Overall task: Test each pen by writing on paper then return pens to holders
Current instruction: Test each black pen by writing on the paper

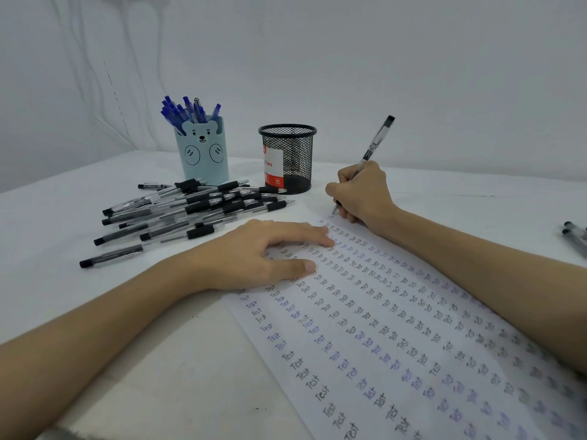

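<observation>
The right hand (360,193) grips a black pen (376,142) with the fingers curled around its lower part. The cap end of the pen points up and away from the hand, and the tip comes out under the fingers and meets the far end of the paper (413,328). This paper is a long white sheet that runs from the tip toward the person, under the right forearm, and it is covered with rows of the word "Test" in black and blue ink.

The left hand (257,252) lies flat on the paper, to the left of the writing hand and a little nearer to the person. Its fingers are straight and press the sheet down; it holds nothing.

Left of the grip, beyond the left hand, a pile of black pens (190,208) lies on the white table (143,360). Behind the pile stands a light blue bear holder (205,154) full of blue pens (187,111). Just left of the writing hand and a bit farther stands a black mesh holder (289,157) with a red and white label inside. At the far right edge of the table lie two more pens (575,234)
</observation>
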{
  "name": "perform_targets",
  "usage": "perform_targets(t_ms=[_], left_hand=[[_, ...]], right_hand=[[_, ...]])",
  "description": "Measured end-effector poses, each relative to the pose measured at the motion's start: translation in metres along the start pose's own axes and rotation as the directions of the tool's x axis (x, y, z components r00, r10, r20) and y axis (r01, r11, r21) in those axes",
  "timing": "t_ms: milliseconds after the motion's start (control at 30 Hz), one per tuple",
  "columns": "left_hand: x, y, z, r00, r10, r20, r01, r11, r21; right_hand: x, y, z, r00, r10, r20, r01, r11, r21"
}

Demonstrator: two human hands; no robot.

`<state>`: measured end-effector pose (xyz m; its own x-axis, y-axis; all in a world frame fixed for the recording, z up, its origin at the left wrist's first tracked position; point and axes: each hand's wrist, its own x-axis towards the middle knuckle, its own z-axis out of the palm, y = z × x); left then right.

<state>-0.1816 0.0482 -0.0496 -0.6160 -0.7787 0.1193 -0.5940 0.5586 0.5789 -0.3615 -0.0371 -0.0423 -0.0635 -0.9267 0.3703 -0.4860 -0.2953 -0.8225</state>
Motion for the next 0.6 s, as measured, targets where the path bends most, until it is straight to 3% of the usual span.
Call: perform_targets(t_ms=[333,500,600], left_hand=[[0.001,-0.003,0.0,1.0,0.004,0.002,-0.004,1.0,-0.008],[0.002,-0.005,0.001,0.999,0.038,-0.021,-0.037,0.997,0.062],[0.001,-0.008,0.002,0.994,0.071,-0.088,-0.053,0.98,0.19]], right_hand=[[0.0,-0.001,0.0,1.0,0.002,-0.017,-0.002,1.0,-0.01],[0.003,-0.004,-0.008,0.981,0.193,-0.002,-0.191,0.971,0.145],[0.006,-0.015,-0.017,0.968,0.248,0.048,-0.252,0.96,0.119]])
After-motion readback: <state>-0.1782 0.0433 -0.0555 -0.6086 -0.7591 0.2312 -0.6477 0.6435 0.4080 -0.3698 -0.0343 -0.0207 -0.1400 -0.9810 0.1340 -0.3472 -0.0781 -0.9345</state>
